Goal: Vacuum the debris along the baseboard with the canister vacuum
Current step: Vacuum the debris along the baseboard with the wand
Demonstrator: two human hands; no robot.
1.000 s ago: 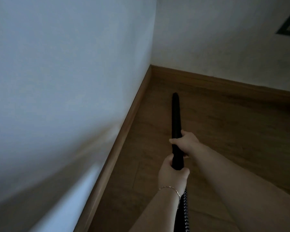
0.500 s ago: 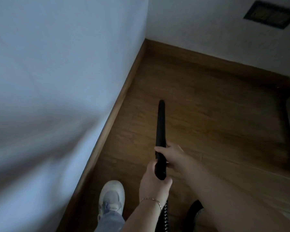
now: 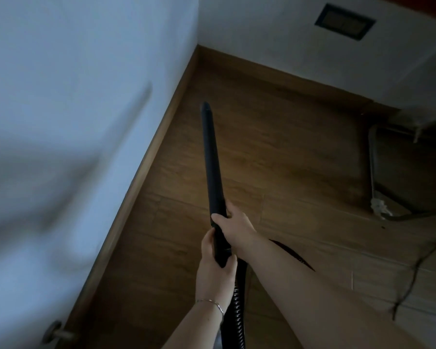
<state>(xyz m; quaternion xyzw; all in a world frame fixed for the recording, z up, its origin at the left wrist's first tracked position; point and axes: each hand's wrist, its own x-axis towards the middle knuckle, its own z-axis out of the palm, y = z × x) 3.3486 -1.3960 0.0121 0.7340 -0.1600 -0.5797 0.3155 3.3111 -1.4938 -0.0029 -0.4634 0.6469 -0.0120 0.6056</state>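
- The wand is being gripped in curled fingers by the right hand, left hand just behind.
- The baseboard, leftward, is not yet being reached; vacuuming seems unfinished.

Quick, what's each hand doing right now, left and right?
Left hand: gripping the lower end of the black vacuum wand.
Right hand: gripping the same wand just above it.
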